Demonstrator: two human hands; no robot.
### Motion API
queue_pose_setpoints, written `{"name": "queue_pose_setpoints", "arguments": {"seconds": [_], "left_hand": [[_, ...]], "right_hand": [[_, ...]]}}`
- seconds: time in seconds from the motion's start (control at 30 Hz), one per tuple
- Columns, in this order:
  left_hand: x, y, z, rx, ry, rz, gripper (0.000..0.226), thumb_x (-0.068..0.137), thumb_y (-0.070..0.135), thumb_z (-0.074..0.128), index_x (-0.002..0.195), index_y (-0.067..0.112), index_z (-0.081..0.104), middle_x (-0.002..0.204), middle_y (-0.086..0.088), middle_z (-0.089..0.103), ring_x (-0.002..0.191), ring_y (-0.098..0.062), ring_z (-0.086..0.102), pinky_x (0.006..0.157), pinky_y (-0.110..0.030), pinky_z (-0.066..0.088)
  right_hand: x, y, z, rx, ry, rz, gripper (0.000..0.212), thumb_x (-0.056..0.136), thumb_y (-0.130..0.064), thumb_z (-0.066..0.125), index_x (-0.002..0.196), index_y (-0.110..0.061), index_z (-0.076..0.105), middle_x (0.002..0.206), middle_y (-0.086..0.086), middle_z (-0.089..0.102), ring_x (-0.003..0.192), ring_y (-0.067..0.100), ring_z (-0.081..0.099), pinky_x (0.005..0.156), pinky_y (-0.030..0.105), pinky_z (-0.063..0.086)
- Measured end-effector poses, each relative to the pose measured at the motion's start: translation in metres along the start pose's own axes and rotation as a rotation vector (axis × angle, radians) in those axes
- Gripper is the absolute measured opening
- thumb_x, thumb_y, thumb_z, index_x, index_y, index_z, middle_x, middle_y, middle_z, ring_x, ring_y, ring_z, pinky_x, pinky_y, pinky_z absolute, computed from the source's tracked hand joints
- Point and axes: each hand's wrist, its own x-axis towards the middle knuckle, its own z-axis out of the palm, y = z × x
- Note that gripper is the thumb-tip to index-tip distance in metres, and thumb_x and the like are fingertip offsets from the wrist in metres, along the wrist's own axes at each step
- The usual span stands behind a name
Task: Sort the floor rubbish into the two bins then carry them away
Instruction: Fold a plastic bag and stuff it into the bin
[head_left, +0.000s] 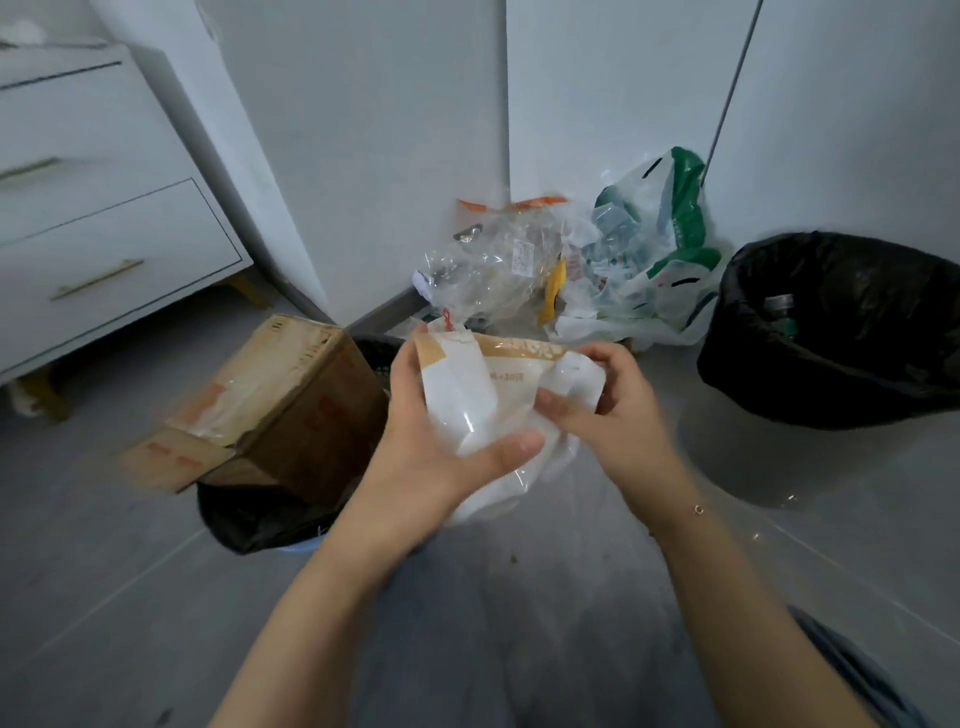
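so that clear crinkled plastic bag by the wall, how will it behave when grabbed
The clear crinkled plastic bag looks thin and creased, so it is probably floppy and will collapse in a grip. It seems to hold little, so it is likely light. Its glossy film may be slippery; pinching a fold should hold better.

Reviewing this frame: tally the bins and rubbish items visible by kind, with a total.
Black-lined rubbish bins: 2, the left bin and the right bin
Brown cardboard boxes: 1, the box sitting in the left bin
White plastic packets: 1, the packet gripped by left hand and right hand
Plastic bags on floor: 2, clear bag and green-and-white bag
Total: 6
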Motion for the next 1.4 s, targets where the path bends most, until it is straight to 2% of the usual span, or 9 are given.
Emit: {"name": "queue_pose_setpoints", "arguments": {"seconds": [0.1,0.27,0.43,0.67,0.83,1.0,1.1,1.27,1.4], "left_hand": [[0.0,0.007,-0.018,0.214,0.259,0.141,0.07,0.074,0.018,0.078,0.12,0.049,0.036,0.097,0.038,0.056,0.092,0.023,0.052,0.068,-0.001,0.044],[0.012,0.031,-0.068,0.711,0.5,0.241,0.061,0.083,0.018,0.066,0.137,0.033,0.04,0.112,0.011,0.059,0.094,-0.007,0.053,0.073,-0.019,0.039],[0.021,0.002,-0.062,1.187,0.267,0.124,0.061,0.089,0.01,0.055,0.142,0.025,0.028,0.116,-0.011,0.057,0.088,-0.031,0.06,0.07,-0.039,0.048],[0.011,0.027,-0.088,0.82,0.548,0.222,0.054,0.085,0.018,0.061,0.135,0.029,0.042,0.112,-0.002,0.063,0.1,-0.027,0.059,0.079,-0.034,0.046],[0.005,0.053,-0.109,0.625,0.614,0.207,0.05,0.085,0.019,0.063,0.13,0.031,0.045,0.1,0.014,0.06,0.098,-0.017,0.058,0.087,-0.043,0.051],[0.005,0.038,-0.113,0.669,0.617,0.151,0.054,0.085,0.019,0.064,0.133,0.028,0.043,0.113,0.003,0.063,0.104,-0.021,0.059,0.089,-0.045,0.05],[0.002,0.036,-0.115,0.675,0.634,0.132,0.054,0.085,0.02,0.063,0.134,0.029,0.043,0.113,0.004,0.063,0.104,-0.02,0.059,0.088,-0.044,0.051],[-0.004,0.038,-0.104,0.76,0.595,0.216,0.052,0.086,0.018,0.061,0.133,0.033,0.042,0.113,0.008,0.06,0.098,-0.018,0.058,0.081,-0.034,0.048],[-0.007,0.039,-0.083,0.911,0.487,0.272,0.059,0.086,0.016,0.058,0.138,0.033,0.037,0.116,0.002,0.057,0.096,-0.024,0.057,0.073,-0.031,0.043]], "right_hand": [[0.0,-0.002,0.02,0.041,0.001,-0.02,0.046,0.074,-0.01,0.077,0.112,-0.019,0.054,0.104,-0.001,0.067,0.09,0.009,0.066,0.075,0.025,0.056],[0.0,0.0,0.043,0.027,-0.025,-0.021,0.042,0.083,-0.014,0.069,0.121,-0.022,0.053,0.098,-0.006,0.062,0.09,0.003,0.062,0.088,0.037,0.055],[0.002,0.013,0.052,0.087,0.082,0.014,0.024,0.089,-0.009,0.061,0.111,-0.017,0.061,0.098,0.01,0.061,0.086,0.011,0.065,0.074,0.03,0.057],[0.001,0.024,0.051,-0.156,0.018,-0.084,0.02,0.089,-0.009,0.06,0.102,-0.023,0.064,0.096,0.001,0.065,0.09,0.012,0.062,0.078,0.024,0.053],[0.009,0.031,0.07,-0.639,-0.246,-0.397,0.042,0.085,-0.006,0.061,0.122,-0.024,0.058,0.122,-0.018,0.051,0.118,-0.003,0.042,0.099,0.002,0.024],[0.028,0.044,0.099,-0.965,-0.471,-0.35,0.061,0.084,-0.026,0.061,0.14,-0.027,0.039,0.148,-0.013,0.034,0.144,0.008,0.009,0.116,0.037,-0.01],[0.035,0.05,0.111,-1.082,-0.578,-0.282,0.049,0.084,-0.03,0.061,0.132,-0.028,0.051,0.139,-0.008,0.048,0.143,0.008,0.015,0.11,0.039,-0.023],[0.029,0.046,0.1,-1.045,-0.552,-0.411,0.037,0.083,-0.006,0.057,0.112,-0.026,0.068,0.101,-0.012,0.062,0.111,0.009,0.047,0.119,0.033,0.003],[0.01,0.055,0.065,-0.773,-0.406,-0.532,0.026,0.073,-0.005,0.063,0.071,-0.031,0.065,0.086,-0.028,0.06,0.091,-0.008,0.054,0.104,0.02,0.028]]}}
